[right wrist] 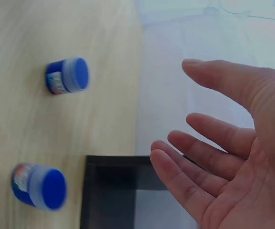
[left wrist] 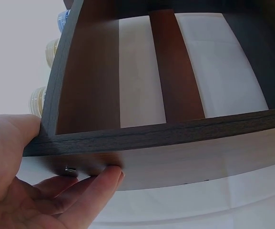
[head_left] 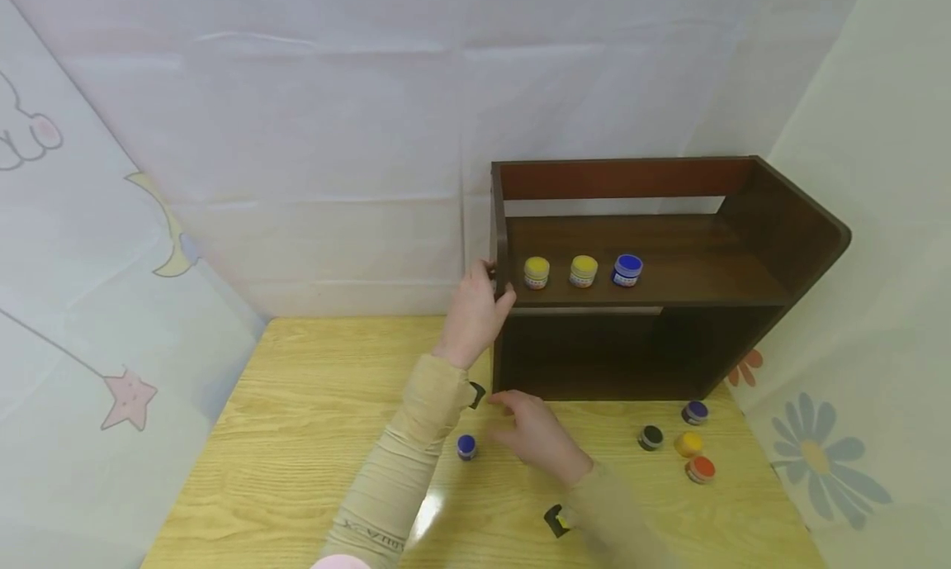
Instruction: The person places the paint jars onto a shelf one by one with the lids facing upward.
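Note:
My left hand holds the left side panel of a dark brown wooden shelf. In the left wrist view, its thumb lies at the panel's front edge and its fingers press the outer face. Over the table, in front of the shelf's lower left corner, my right hand has loosely spread fingers and holds nothing. A small blue paint jar stands on the table between the two forearms. The right wrist view has two blue jars, one upper and one lower, both apart from the hand.
On the upper board stand two yellow jars and a blue jar. Right of my right hand, a black jar, a purple-blue jar, a yellow jar and a red jar sit on the wooden table.

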`<state>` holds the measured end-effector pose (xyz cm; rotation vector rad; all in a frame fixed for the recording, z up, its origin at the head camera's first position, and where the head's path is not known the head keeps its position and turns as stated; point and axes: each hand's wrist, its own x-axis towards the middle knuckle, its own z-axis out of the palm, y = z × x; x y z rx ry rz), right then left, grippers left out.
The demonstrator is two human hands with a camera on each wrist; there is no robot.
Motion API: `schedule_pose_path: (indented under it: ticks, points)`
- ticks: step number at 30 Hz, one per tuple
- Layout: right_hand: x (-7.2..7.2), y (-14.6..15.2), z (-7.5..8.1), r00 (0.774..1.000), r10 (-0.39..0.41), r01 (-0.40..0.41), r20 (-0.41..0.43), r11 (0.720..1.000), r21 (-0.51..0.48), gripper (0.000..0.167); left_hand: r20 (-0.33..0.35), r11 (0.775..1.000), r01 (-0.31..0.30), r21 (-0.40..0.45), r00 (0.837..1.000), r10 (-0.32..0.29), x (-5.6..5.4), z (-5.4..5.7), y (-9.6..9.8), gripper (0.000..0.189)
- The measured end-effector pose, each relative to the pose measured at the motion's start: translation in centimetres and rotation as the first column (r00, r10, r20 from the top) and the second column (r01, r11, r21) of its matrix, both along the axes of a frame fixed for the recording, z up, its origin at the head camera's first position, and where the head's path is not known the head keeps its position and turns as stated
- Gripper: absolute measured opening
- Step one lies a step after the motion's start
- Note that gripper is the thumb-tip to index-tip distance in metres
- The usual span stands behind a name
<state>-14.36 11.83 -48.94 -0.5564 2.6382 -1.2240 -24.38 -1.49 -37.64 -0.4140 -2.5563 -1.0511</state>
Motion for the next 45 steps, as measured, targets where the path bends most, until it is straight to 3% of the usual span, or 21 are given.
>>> schedule_pose_path:
  ticks: [5,18,30,38,45]
  points:
    - [0.2,-1.6,-1.7,1.0,0.022,-0.022,0.001,0.998,0.058,0.054,0.008,1.0,-0.006,0.003,1.0,0.006,0.1,0.0,0.0,0.038]
    - [1.0,-4.4,-5.2,0.962,0.179,-0.124,-0.208,0.96,0.251,0.061,-0.006,1.0,-0.021,-0.017,1.0,0.021,0.0,0.1,0.1,0.037]
    - [1.5,-5.0,-5.7,0.96,0.206,-0.134,-0.189,0.933,0.334,0.058,-0.019,1.0,-0.018,-0.018,1.0,0.018,0.1,0.0,0.1,0.035]
    - [1.7,-5.3,-5.8,0.955,0.195,-0.121,-0.223,0.944,0.306,0.052,-0.013,1.0,-0.017,-0.018,1.0,0.017,0.1,0.1,0.2,0.036]
    - [1.7,-5.4,-6.2,0.95,0.211,-0.116,-0.23,0.923,0.366,0.044,-0.006,1.0,-0.02,-0.014,1.0,0.019,0.2,0.2,0.2,0.036]
